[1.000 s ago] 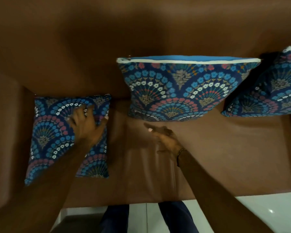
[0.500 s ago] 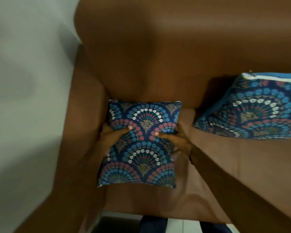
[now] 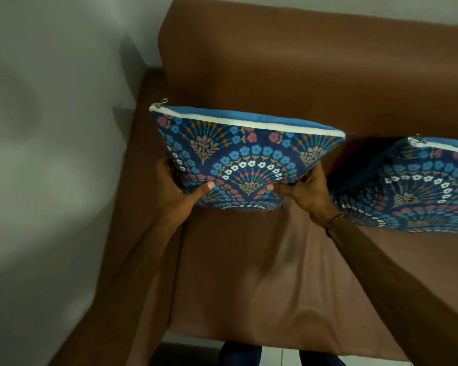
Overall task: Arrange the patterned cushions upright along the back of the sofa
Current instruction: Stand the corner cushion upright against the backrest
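A blue cushion (image 3: 245, 154) with a fan-and-flower pattern stands upright at the left end of the brown sofa (image 3: 249, 273), its white zip edge on top, against the backrest. My left hand (image 3: 181, 188) grips its lower left side and my right hand (image 3: 302, 188) grips its lower right side, thumbs on the front face. A second cushion of the same pattern (image 3: 418, 188) leans upright against the backrest to the right, cut off by the frame edge.
The sofa's left armrest (image 3: 143, 180) runs beside the held cushion, with a grey wall (image 3: 50, 154) beyond it. The backrest (image 3: 315, 70) rises behind both cushions. A strip of pale floor and my legs (image 3: 241, 355) show below the seat.
The cushion lay flat on the seat with my left hand on it; both hands took hold of it and tipped it upright against the backrest. The view shifted left.
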`<state>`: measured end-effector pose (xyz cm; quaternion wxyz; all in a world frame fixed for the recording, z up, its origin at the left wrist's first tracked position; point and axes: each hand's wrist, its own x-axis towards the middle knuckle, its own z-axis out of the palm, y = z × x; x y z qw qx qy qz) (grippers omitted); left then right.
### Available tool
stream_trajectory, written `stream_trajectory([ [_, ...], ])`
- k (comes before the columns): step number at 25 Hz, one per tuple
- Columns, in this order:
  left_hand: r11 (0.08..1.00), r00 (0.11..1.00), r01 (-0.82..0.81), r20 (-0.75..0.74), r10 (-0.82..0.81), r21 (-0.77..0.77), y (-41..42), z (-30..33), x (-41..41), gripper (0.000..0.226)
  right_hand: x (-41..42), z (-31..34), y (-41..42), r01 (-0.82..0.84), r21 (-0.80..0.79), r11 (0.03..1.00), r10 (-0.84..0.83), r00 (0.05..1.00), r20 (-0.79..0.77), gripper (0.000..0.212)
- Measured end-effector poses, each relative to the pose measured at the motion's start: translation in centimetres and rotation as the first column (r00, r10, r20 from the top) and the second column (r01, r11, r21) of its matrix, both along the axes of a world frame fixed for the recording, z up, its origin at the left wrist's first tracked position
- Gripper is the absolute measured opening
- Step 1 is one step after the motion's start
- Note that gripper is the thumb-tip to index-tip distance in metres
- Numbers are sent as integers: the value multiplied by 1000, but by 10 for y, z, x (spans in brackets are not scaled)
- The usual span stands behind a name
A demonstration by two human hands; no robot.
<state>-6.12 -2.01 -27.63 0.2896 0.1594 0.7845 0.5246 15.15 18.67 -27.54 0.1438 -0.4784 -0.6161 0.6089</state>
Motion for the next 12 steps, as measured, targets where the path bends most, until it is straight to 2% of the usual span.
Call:
stream_trajectory([
  [4, 999, 997, -25, -76, 27, 20, -2, 1, 20, 84, -1, -5, -2, -22, -10, 1000, 22, 999, 23, 97],
  [7, 978, 979, -178, -116, 166, -105, -5, -4, 66, 67, 18, -2, 3, -79, -29, 996, 80, 996, 34, 90],
  [8, 972, 976, -173, -160, 148, -156, -5, -8, 84, 55, 29, -1, 5, -77, -42, 996, 78, 996, 45, 86],
  [10, 962, 980, -55, -200, 1, -267, 1, -17, 128, 33, 67, -6, 11, -17, -114, 993, 26, 997, 77, 70],
  [12, 956, 975, 51, -193, -110, -288, 23, -21, 170, 30, 118, -10, 22, -4, -117, 993, 23, 986, 163, 50],
])
